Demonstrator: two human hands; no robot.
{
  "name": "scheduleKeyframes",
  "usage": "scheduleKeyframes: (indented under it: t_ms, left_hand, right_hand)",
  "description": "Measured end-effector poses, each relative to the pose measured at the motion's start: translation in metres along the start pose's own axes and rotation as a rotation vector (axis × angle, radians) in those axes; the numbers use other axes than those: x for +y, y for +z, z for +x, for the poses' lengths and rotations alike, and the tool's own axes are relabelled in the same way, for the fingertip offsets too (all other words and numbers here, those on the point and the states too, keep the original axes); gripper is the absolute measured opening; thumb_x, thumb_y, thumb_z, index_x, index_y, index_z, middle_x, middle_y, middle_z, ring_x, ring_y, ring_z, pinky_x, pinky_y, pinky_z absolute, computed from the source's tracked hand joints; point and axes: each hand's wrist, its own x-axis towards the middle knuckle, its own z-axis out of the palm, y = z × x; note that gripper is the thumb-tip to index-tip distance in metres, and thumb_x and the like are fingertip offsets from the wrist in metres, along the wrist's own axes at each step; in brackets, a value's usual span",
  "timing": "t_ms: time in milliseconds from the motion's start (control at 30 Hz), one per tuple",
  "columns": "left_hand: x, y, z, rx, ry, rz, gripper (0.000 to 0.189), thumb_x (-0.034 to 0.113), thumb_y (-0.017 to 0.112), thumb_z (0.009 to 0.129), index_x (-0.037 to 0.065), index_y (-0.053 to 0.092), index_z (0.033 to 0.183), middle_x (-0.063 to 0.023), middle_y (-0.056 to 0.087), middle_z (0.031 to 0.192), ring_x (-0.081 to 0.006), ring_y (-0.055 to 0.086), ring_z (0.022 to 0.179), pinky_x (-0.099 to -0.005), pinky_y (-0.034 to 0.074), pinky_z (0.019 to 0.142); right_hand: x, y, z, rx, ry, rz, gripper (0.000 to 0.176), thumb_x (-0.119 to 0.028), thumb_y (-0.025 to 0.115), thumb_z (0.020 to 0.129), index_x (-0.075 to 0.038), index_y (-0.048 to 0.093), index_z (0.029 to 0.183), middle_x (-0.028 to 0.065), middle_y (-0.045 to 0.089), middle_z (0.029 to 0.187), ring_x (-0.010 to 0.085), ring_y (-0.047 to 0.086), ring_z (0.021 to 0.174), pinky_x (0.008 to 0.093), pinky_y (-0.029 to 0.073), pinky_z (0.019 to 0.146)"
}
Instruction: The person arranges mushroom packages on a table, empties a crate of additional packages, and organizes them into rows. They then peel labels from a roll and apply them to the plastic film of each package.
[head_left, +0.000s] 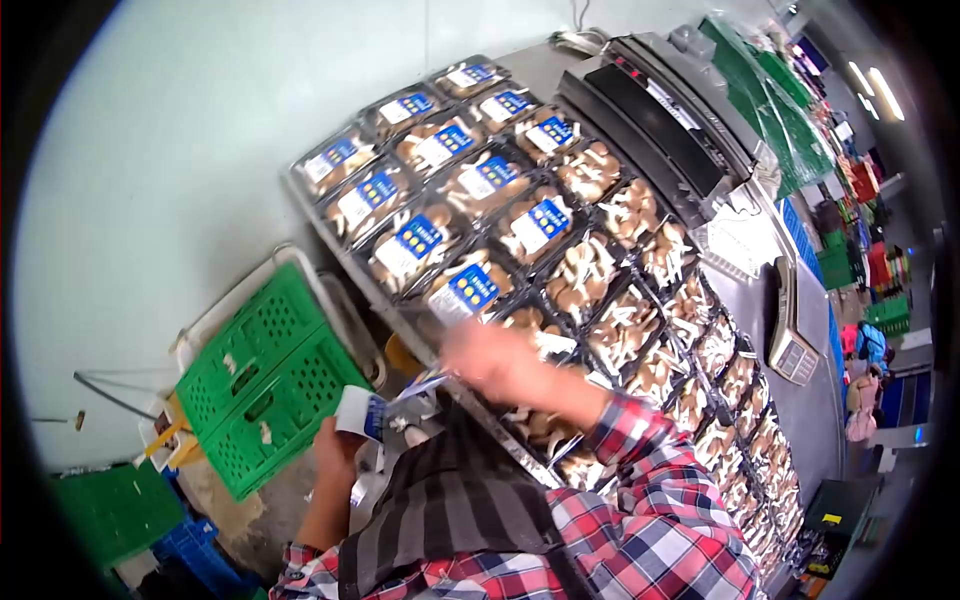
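My left hand [335, 448] is closed around a roll of blue-and-white labels [360, 413], held low in front of my apron. A strip with a blue-and-white label [424, 382] reaches from beside the roll toward my right hand [490, 362]. That hand is smeared by motion over the table's near edge, so its grip does not show. Just beyond it lies a labelled mushroom pack [470, 287]. Farther back, several black trays of brown mushrooms carry the same labels. To the right, more mushroom trays [583, 275] show no label.
Green plastic crates [265, 385] stand on the floor at left, beside the pale wall [180, 180]. A black wrapping machine [655, 120] occupies the table's far end. A scale [793, 350] sits at the right. Other people and stacked goods are in the background.
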Motion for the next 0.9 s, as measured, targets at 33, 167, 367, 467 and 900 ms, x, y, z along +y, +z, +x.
scheduleKeyframes:
  t_ms: [33,167,367,467,900]
  left_hand:
    - [0.000,-0.007,0.001,-0.038,0.019,-0.039,0.026,0.021,0.050,0.080,0.001,0.055,0.096,-0.0106,0.061,0.094,-0.0245,0.061,0.084,-0.0384,0.050,0.074]
    - [0.002,-0.014,-0.033,-0.319,0.492,1.058,0.021,0.016,0.049,0.085,0.002,0.056,0.099,-0.0147,0.061,0.095,-0.0277,0.061,0.084,-0.0375,0.048,0.075]
    - [-0.018,-0.024,-0.065,-0.424,0.116,1.515,0.031,0.024,0.053,0.087,0.001,0.052,0.109,-0.0183,0.060,0.097,-0.0298,0.058,0.088,-0.0378,0.045,0.079]
    - [-0.004,-0.011,-0.078,-0.359,-0.390,1.358,0.048,0.037,0.050,0.087,0.000,0.050,0.117,-0.0138,0.058,0.103,-0.0239,0.054,0.095,-0.0371,0.041,0.083]
    - [-0.001,-0.011,-0.049,-0.266,0.057,0.846,0.039,0.033,0.048,0.088,-0.005,0.055,0.078,-0.0044,0.057,0.070,-0.0111,0.048,0.065,-0.0280,0.038,0.062]
  right_hand:
    - [0.017,-0.039,-0.002,0.080,0.353,0.219,0.020,-0.006,0.057,0.082,-0.008,0.058,0.102,0.0071,0.056,0.102,0.0196,0.056,0.095,0.0327,0.047,0.082]
    - [0.142,-0.177,-0.015,0.593,0.871,0.192,0.010,-0.018,0.060,0.087,-0.012,0.052,0.087,-0.0065,0.045,0.061,0.0020,0.038,0.048,0.0166,0.029,0.041]
    - [0.276,-0.260,-0.038,0.491,1.009,0.203,0.018,-0.016,0.067,0.080,-0.008,0.053,0.087,-0.0006,0.056,0.070,0.0075,0.049,0.054,0.0216,0.035,0.041]
    - [0.330,-0.241,-0.047,0.385,1.021,-0.176,0.031,-0.022,0.071,0.072,-0.005,0.054,0.091,0.0069,0.062,0.076,0.0165,0.060,0.066,0.0294,0.047,0.055]
    - [0.018,-0.008,0.004,-0.052,0.396,-0.030,0.023,-0.012,0.067,0.078,-0.004,0.057,0.097,0.0085,0.059,0.079,0.0174,0.059,0.071,0.0295,0.048,0.066]
